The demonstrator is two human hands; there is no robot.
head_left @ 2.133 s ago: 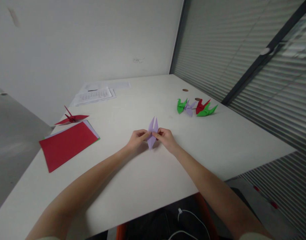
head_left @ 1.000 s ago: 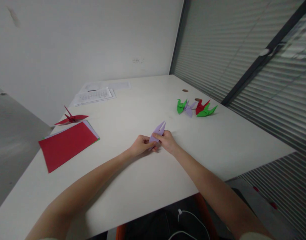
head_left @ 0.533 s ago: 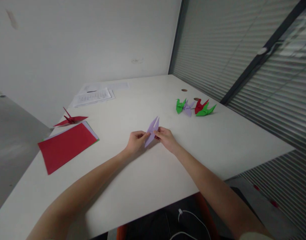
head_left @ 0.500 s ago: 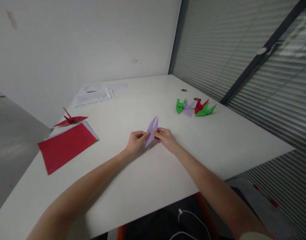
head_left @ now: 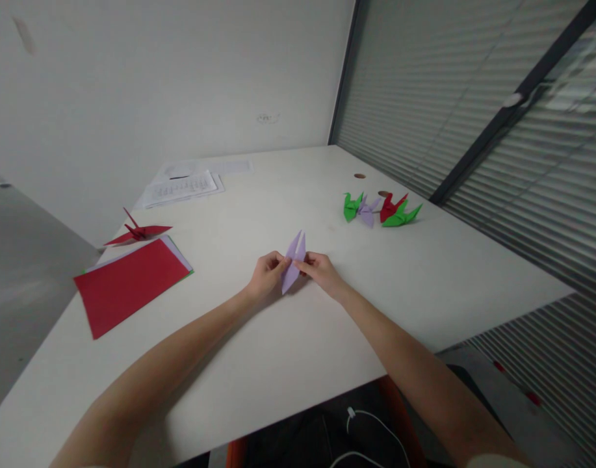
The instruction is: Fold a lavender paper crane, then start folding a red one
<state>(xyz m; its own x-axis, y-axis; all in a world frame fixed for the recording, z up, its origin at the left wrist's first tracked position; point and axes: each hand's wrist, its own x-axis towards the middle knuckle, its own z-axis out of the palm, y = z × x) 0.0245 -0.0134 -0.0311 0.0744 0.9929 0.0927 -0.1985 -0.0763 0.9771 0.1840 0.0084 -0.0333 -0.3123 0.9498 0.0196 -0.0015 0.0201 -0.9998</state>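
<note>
Near the left edge of the white counter (head_left: 259, 383) lies a stack of coloured sheets (head_left: 130, 281) with a red one on top, and just behind it, toward the far left corner, a finished red crane (head_left: 139, 231) with spread wings. Further back on that side sit some printed papers (head_left: 183, 187).

Toward the middle of the counter, the left hand (head_left: 265, 275) and right hand (head_left: 321, 272) meet around a lilac folded piece (head_left: 292, 261). The piece is already narrow and kite-like, with two slim points standing up and away from the person and a single point reaching down between the hands, so most of the folding looks done; no neck, head or spread wings show yet, so those shaping steps appear to be left. The left fingers are curled and pinched on the piece's left edge near its waist, and the right fingers pinch its right edge opposite. Whether the lower tip rests on the counter or hangs just above it is hard to tell from this angle. Both forearms stretch forward from the near edge, wrists low and close to the surface, converging on the piece.

Toward the right edge, near the far side, sits a cluster of finished cranes (head_left: 381, 211): green, lilac, red and green, touching one another.
</note>
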